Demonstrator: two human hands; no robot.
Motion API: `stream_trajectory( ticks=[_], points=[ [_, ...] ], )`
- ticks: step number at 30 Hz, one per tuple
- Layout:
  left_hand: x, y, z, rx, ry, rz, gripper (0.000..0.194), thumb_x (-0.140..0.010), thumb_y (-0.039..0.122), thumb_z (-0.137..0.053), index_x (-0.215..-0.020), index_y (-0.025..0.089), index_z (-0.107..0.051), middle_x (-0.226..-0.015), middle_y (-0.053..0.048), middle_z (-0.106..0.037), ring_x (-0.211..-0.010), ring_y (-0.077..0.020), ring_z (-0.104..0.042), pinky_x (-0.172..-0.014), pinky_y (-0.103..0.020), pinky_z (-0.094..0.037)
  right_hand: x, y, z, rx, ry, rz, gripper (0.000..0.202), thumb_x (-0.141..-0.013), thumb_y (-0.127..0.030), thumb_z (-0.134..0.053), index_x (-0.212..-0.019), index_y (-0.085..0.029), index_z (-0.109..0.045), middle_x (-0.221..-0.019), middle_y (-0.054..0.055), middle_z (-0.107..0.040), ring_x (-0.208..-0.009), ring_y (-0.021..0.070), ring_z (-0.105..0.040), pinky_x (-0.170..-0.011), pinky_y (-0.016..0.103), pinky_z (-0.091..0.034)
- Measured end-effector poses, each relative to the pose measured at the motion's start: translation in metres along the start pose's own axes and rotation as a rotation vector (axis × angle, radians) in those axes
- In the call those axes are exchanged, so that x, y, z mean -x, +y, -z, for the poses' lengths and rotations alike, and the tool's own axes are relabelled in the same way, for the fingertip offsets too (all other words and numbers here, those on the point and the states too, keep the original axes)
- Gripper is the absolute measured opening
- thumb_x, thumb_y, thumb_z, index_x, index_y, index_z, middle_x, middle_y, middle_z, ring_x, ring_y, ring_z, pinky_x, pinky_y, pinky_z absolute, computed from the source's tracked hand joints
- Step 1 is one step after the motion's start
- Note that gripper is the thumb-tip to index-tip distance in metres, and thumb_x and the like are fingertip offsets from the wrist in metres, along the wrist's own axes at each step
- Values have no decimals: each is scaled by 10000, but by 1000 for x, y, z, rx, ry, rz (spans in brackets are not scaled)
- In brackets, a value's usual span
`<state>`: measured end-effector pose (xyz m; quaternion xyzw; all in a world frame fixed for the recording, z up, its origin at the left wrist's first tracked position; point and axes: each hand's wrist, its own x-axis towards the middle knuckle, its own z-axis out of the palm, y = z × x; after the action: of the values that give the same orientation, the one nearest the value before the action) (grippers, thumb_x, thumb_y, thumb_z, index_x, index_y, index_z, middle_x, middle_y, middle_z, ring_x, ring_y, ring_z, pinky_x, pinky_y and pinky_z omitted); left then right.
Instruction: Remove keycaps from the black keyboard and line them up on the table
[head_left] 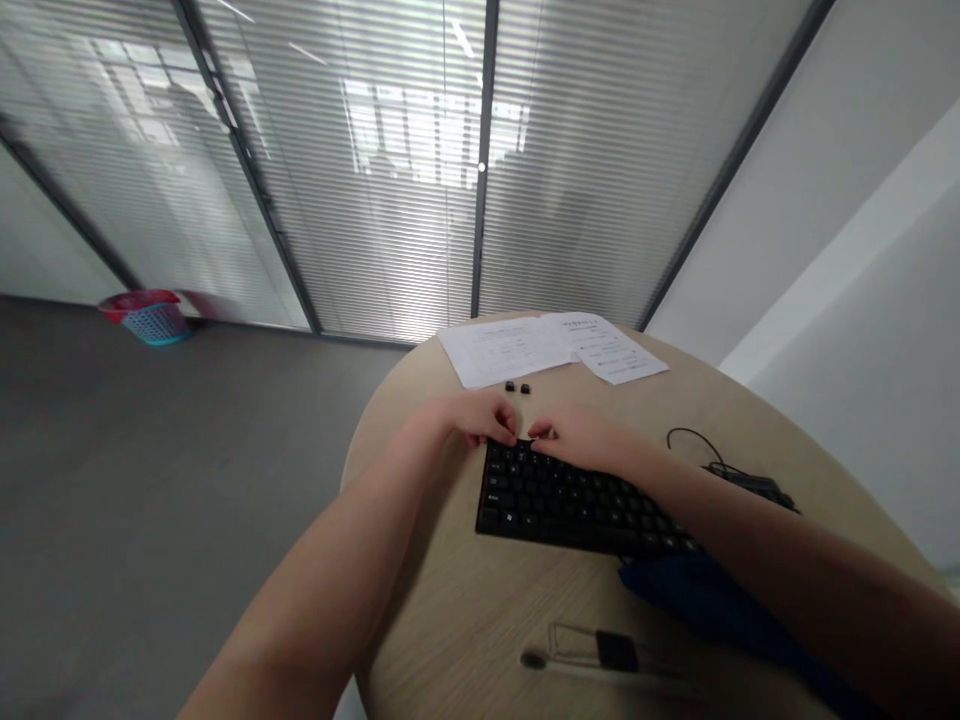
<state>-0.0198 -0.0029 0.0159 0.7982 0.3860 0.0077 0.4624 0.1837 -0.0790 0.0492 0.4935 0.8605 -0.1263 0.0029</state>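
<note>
A black keyboard (577,500) lies on the round wooden table (450,620). My left hand (486,415) is at its top left corner, fingertips pinched together at the upper edge. Just to the right, my right hand (574,436) rests over the top row, its thumb and index finger close together at the edge. Anything between the fingertips of either hand is too small to make out. Beyond the hands, two small black keycaps (517,388) sit side by side on the table.
Printed papers (517,348) lie at the table's far edge. A black cabled object (757,487) is at the right. Blue cloth (697,590) lies under my right forearm, with a brush-like tool (534,660) nearer me. A basket (156,322) stands on the floor.
</note>
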Motion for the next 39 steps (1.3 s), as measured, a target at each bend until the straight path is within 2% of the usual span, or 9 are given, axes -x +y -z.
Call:
stream_trajectory(
  ticks=[3, 8, 13, 17, 22, 28, 32, 39],
  points=[
    [-5, -2, -1, 27, -30, 10, 159, -643, 326, -784, -747, 223, -722, -559, 21, -591, -489, -143, -576, -438, -222, -491, -5, -4, 1, 72, -80, -12, 266, -887, -296, -595, -995, -213, -823, -929, 87, -803, -827, 223, -713, -711, 294, -474],
    [-9, -3, -2, 67, -54, 16, 129, -649, 314, -772, -697, 223, -694, -520, 17, -574, -476, -161, -576, -433, -260, -510, -6, -16, 12, 254, -148, -26, 257, -885, -259, -585, -966, -188, -819, -915, 116, -788, -829, 242, -712, -694, 303, -471],
    [-7, -1, -2, 73, -41, 28, 134, -623, 306, -789, -672, 218, -701, -502, 17, -572, -463, -156, -566, -435, -258, -511, -7, -32, 18, 399, -161, 13, 244, -897, -236, -575, -926, -147, -800, -922, 170, -776, -849, 276, -718, -715, 338, -492],
    [-7, -1, -4, 76, -28, 33, 131, -613, 301, -786, -648, 215, -693, -483, 15, -563, -446, -160, -560, -417, -259, -502, -7, -38, 15, 430, -146, -27, 269, -892, -224, -545, -934, -138, -796, -929, 178, -776, -829, 268, -717, -711, 341, -500],
    [-10, -4, -5, 88, -26, 22, 142, -597, 300, -800, -641, 220, -690, -477, 25, -559, -432, -146, -549, -408, -237, -484, -11, -32, 13, 427, -143, -45, 274, -860, -248, -540, -902, -153, -794, -893, 161, -772, -777, 257, -699, -660, 333, -475],
    [-11, -3, -4, 79, -26, 47, 134, -610, 291, -797, -680, 217, -710, -522, -3, -587, -467, -178, -574, -419, -276, -506, -18, -16, 16, 318, -207, 56, 210, -797, -303, -607, -842, -186, -775, -778, 89, -742, -695, 198, -640, -569, 283, -367],
    [-10, -1, -4, 76, -19, 64, 122, -618, 277, -786, -671, 215, -696, -521, 2, -571, -464, -174, -561, -427, -281, -509, -23, -11, 17, 302, -225, 77, 216, -774, -311, -608, -825, -179, -771, -740, 79, -724, -639, 178, -588, -555, 287, -347],
    [-8, 2, -4, 66, -27, 78, 139, -627, 296, -792, -706, 214, -712, -543, 5, -580, -482, -171, -567, -456, -282, -513, -35, -7, 23, 284, -336, 158, 165, -732, -291, -601, -712, -182, -723, -621, 28, -645, -533, 140, -478, -523, 290, -308]
  ],
)
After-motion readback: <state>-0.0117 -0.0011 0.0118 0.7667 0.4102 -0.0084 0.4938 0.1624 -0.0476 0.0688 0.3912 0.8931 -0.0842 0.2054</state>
